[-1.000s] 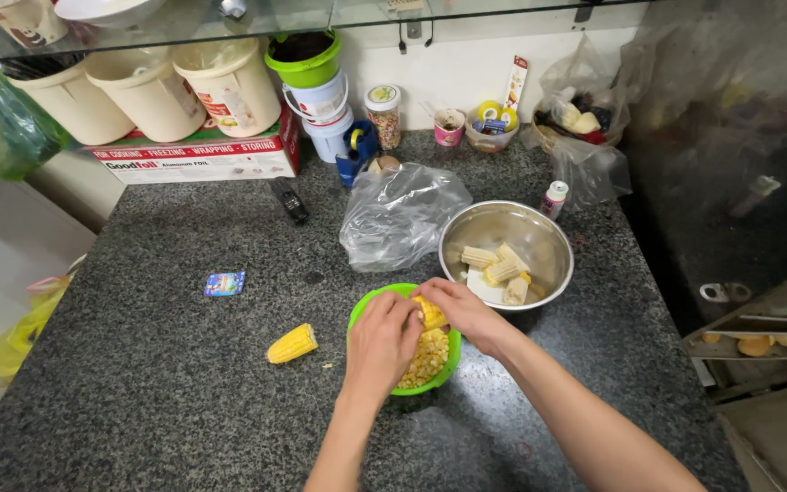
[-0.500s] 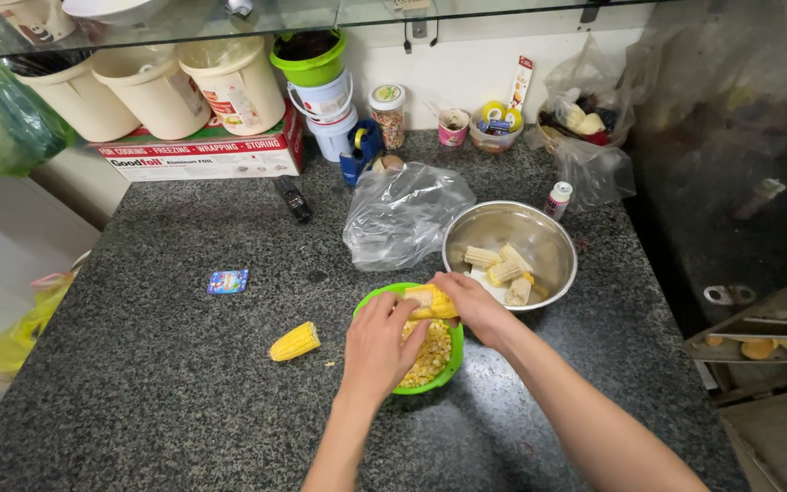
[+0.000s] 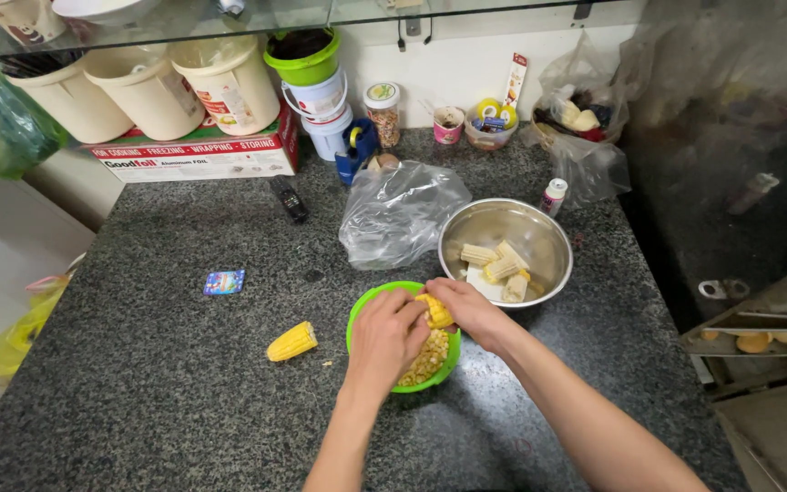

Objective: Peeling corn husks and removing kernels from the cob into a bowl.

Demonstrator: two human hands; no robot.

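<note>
1. The left hand reaches in from below, palm down, fingers curled around the near end of a piece of corn cob.
2. The right hand comes in from the lower right, forearm slanting across the table, and grips the far end of the same piece.
3. The piece sits over the green bowl, its long axis running roughly from lower left to upper right.
4. The green bowl holds loose yellow kernels.
5. One metal bowl just beyond holds three stripped cob pieces.
6. One unstripped cob piece lies on the table to the left of the green bowl.
</note>
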